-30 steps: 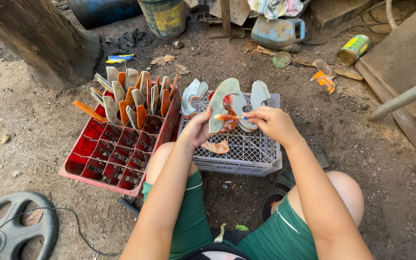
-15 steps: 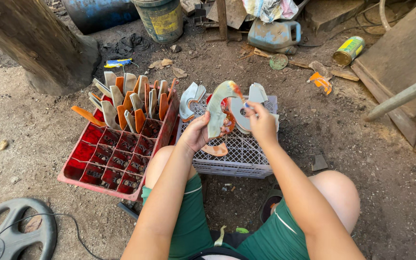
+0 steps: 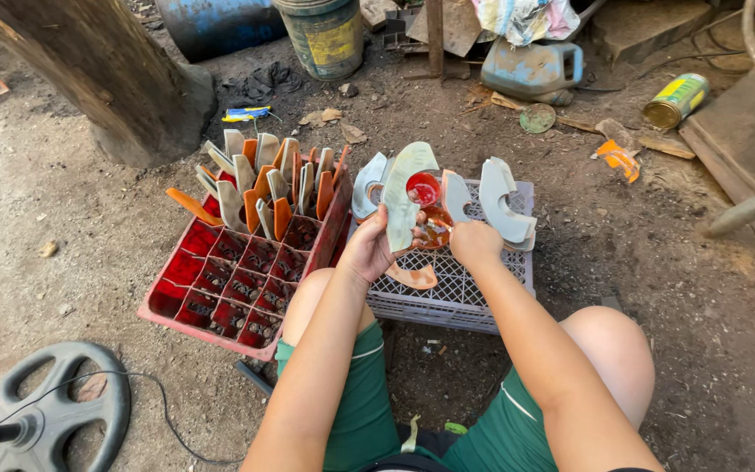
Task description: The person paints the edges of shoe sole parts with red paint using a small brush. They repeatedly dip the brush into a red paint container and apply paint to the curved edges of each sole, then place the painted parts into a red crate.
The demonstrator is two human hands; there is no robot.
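Note:
My left hand point(image 3: 370, 252) is closed around the lower end of a long curved grey-green piece point(image 3: 408, 188), holding it upright over a grey plastic crate point(image 3: 482, 293). My right hand point(image 3: 475, 243) is curled shut just right of it, against a small red-orange cup point(image 3: 428, 205) whose red mouth faces up; the grip itself is partly hidden. A small orange-stained curved piece point(image 3: 414, 276) lies on the crate under my hands. More pale curved pieces point(image 3: 502, 203) rest on the crate's far side.
A red compartment crate point(image 3: 220, 288) on my left holds several curved pieces point(image 3: 264, 179), some painted orange. A tree trunk point(image 3: 107, 79), a barrel, a bucket point(image 3: 325, 35), a jerrycan point(image 3: 530, 65), a tin can point(image 3: 676, 99) and a weight plate point(image 3: 54, 406) lie around on the dirt.
My right hand has come down from the top of the curved piece and closed beside the cup. My left hand still holds the piece upright.

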